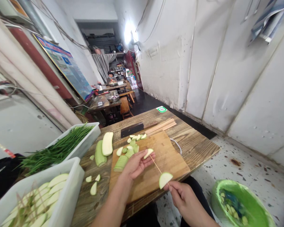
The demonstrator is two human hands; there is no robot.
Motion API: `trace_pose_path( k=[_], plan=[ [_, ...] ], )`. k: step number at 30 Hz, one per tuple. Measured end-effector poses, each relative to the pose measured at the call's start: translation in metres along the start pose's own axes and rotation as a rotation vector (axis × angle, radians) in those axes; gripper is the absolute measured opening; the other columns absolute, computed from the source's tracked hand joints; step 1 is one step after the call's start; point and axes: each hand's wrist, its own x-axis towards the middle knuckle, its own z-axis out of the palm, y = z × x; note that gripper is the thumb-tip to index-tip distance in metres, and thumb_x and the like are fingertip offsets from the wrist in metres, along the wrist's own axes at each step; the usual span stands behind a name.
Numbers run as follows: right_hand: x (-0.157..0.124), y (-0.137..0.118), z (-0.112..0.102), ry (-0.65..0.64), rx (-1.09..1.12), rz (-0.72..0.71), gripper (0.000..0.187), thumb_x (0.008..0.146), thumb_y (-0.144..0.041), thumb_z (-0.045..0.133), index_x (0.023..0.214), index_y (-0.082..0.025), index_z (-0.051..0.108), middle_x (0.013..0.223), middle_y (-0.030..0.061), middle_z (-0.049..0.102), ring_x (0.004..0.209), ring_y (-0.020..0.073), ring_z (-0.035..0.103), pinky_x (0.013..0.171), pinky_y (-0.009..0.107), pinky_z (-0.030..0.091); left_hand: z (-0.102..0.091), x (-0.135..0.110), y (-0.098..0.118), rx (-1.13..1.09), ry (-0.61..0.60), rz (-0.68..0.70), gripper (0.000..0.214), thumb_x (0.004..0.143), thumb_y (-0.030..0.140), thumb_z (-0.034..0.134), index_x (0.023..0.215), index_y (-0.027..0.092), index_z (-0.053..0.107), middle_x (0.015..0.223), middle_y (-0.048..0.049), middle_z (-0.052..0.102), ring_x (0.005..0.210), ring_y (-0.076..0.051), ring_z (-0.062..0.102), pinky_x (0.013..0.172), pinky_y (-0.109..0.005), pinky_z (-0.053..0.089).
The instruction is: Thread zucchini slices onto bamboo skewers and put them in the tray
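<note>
My left hand point(135, 165) is turned palm up over the cutting board point(153, 179), its fingers closed on a half-moon zucchini slice point(148, 153). A thin wooden skewer point(156, 165) runs from that slice down to my right hand point(184, 197), which pinches its lower end. Close to the right fingers, a larger zucchini slice point(165, 180) is threaded on the skewer. Overlapping cut zucchini slices point(121, 162) lie on the board left of my left hand. Beyond them are two larger zucchini pieces point(100, 153), one green and one pale.
Bare skewers point(162, 126) lie behind the board beside a dark knife blade point(132, 130). At left stand a tub of skewered slices point(77, 176) and a tub of green stalks point(94, 135). A green bin point(215, 195) holds scraps. A person point(110, 77) sits farther back.
</note>
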Motion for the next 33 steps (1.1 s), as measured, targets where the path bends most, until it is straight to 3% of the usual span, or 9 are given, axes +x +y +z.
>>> trace_pose_path(
  k=[14,22,27,33],
  plan=[
    [0.000,0.006,0.003,-0.004,0.145,0.055,0.028,0.092,-0.034,0.038,0.077,-0.017,0.054,0.049,-0.0099,0.022,0.043,0.0090,0.024,0.042,0.021,0.020,0.003,-0.003,-0.003,0.163,-0.113,-0.046,0.016,0.082,0.012,0.056,0.092,0.004,0.065,0.088,-0.0187,0.071,0.079,-0.022,0.069,0.073,-0.033,0.057],
    [0.004,0.011,0.009,0.049,0.232,0.067,0.032,0.093,-0.037,0.036,0.082,-0.016,0.057,0.049,-0.0101,0.024,0.044,0.0091,0.023,0.041,0.021,0.018,0.027,-0.008,-0.020,-0.213,-0.052,0.047,0.018,0.089,0.020,0.048,0.091,0.008,0.061,0.101,-0.0179,0.069,0.099,-0.025,0.065,0.089,-0.041,0.051],
    [0.004,0.008,0.006,0.065,0.096,0.004,0.032,0.093,-0.035,0.036,0.077,-0.017,0.056,0.053,-0.0080,0.026,0.046,0.0100,0.026,0.043,0.021,0.022,0.034,-0.010,-0.025,-0.218,0.031,0.150,0.014,0.087,0.010,0.048,0.085,0.006,0.061,0.093,-0.0174,0.070,0.093,-0.024,0.067,0.087,-0.038,0.053],
    [0.002,0.000,0.005,0.097,-0.038,-0.072,0.031,0.094,-0.031,0.035,0.073,-0.017,0.053,0.057,-0.0062,0.031,0.051,0.0111,0.031,0.048,0.022,0.026,0.039,-0.010,-0.022,-0.236,0.069,0.148,0.015,0.087,0.009,0.047,0.079,0.007,0.060,0.086,-0.0160,0.071,0.089,-0.023,0.068,0.083,-0.034,0.055]
  ],
)
